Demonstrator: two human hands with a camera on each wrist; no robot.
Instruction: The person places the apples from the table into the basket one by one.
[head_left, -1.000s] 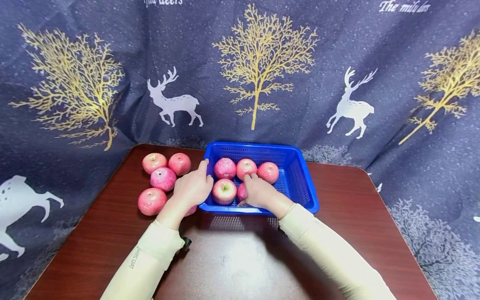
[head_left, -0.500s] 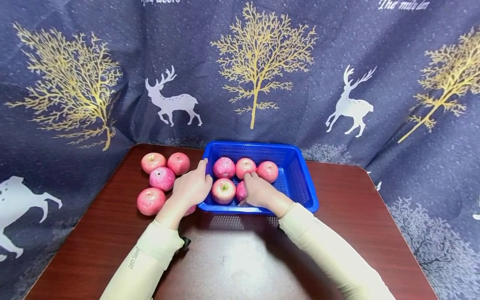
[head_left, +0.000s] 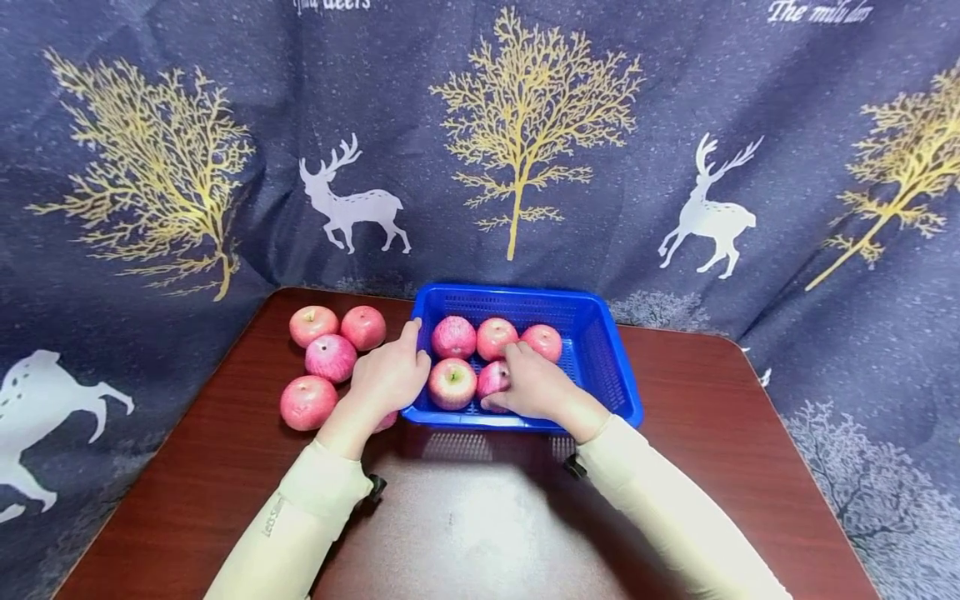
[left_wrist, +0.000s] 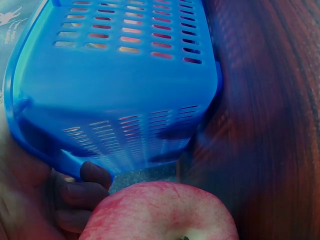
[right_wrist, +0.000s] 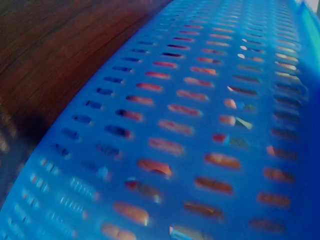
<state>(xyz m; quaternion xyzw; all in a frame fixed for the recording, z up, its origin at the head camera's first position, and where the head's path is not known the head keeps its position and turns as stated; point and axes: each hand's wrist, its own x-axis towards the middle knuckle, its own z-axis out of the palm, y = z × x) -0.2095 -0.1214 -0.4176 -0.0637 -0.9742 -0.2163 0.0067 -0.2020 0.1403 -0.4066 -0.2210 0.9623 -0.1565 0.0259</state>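
Since the earlier frames, the right hand (head_left: 536, 390) has shifted slightly to the right inside the blue basket (head_left: 611, 367), uncovering more of the apple (head_left: 492, 379) under it; the fingers now curl over that apple's right side, touching it, which suggests the hand is seating it in the front row or letting go. Four other apples lie in the basket, three along the back and one at front left. Meanwhile the left hand (head_left: 386, 377) has stayed on the basket's left rim, thumb along the edge, fingers wrapped around the corner. Four loose apples (head_left: 330, 357) sit on the table (head_left: 480, 517) to the left. Only the left wrist view shows those fingers (left_wrist: 92, 175) curled under the basket corner, with another apple (left_wrist: 160, 212) just below the hand, mostly hidden overhead. From the right wrist, only blurred basket mesh (right_wrist: 200, 125) fills the view.
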